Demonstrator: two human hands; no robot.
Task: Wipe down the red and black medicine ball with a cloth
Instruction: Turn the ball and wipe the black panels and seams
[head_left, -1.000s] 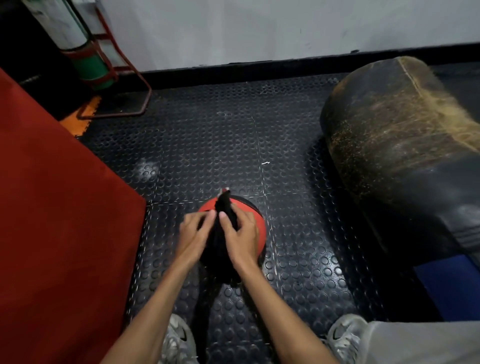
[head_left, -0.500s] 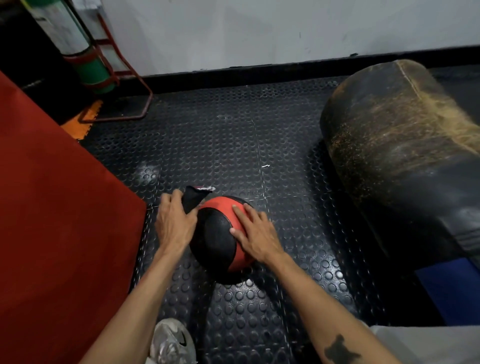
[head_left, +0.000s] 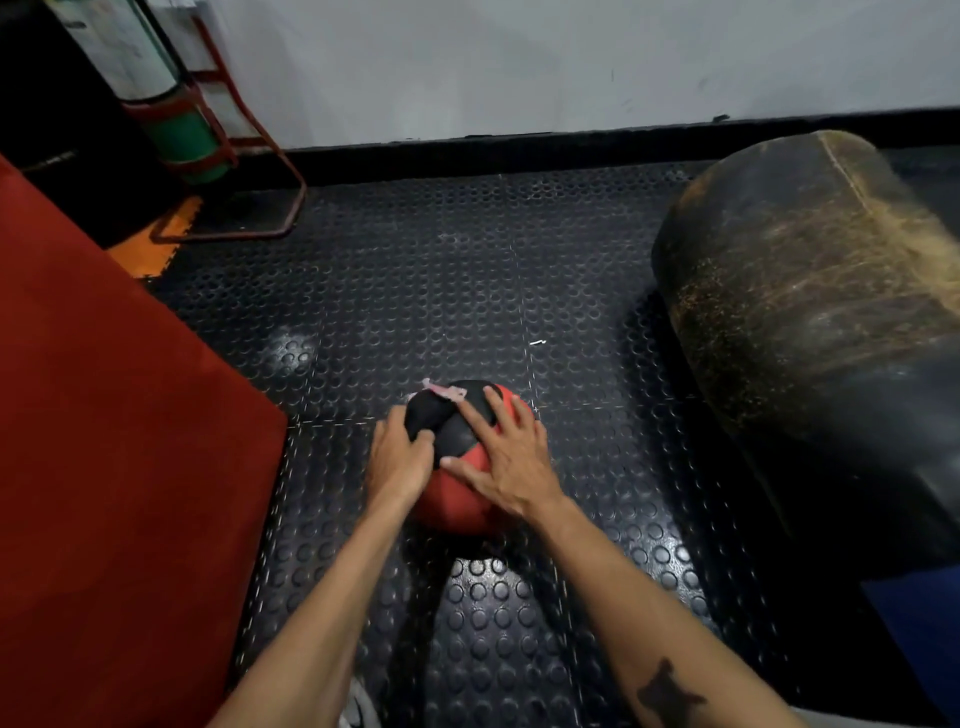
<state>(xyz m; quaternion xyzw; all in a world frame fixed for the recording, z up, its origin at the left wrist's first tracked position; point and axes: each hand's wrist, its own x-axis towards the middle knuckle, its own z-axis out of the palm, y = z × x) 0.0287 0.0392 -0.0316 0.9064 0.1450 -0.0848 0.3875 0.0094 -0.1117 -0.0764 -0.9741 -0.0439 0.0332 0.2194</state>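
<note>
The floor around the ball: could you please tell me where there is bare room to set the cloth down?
Bare studded floor lies beyond the ball, toward the wall, and between the forearms. It is crowded at the ball, where the left hand holds the cloth and the right hand rests, and tight by the red mat and punching bag.

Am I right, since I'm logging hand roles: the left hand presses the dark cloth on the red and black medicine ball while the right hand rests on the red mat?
Not quite. The head view shows the right hand spread flat on the red and black medicine ball, not on the red mat. The left hand does press the dark cloth against the ball.
</note>
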